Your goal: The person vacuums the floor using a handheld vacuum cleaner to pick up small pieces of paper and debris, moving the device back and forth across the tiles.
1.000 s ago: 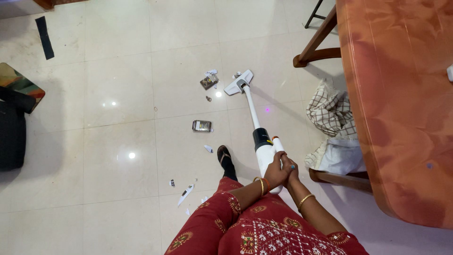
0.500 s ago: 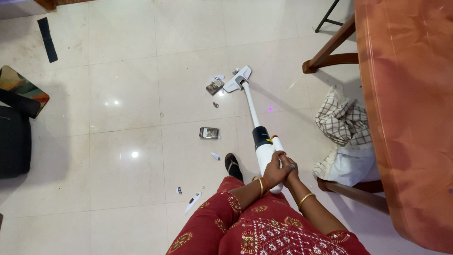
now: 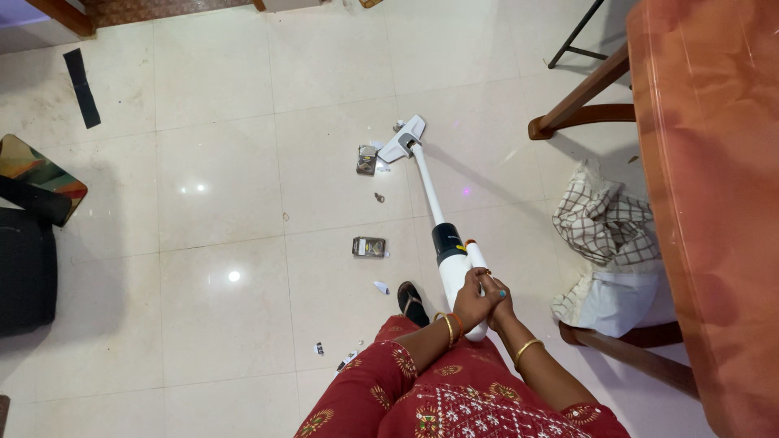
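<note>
While wrapped around the white stick vacuum (image 3: 450, 251), both hands' (image 3: 485, 298) grip closed tight.

You stand on a glossy floor of large cream tiles (image 3: 219, 186) with thin grey grout lines; small bright spots of overhead light glint on it to your left. A strip of black tape (image 3: 81, 87) lies stuck to the tiles at the upper left. At the left edge sit a dark bulky seat (image 3: 24, 272) and a multicoloured flat cushion (image 3: 36, 170). To your right runs a shiny reddish-brown wooden table (image 3: 714, 203), with brown wooden chair legs (image 3: 580, 101) beside it and a checked cream cloth (image 3: 604, 223) draped over a chair.
</note>
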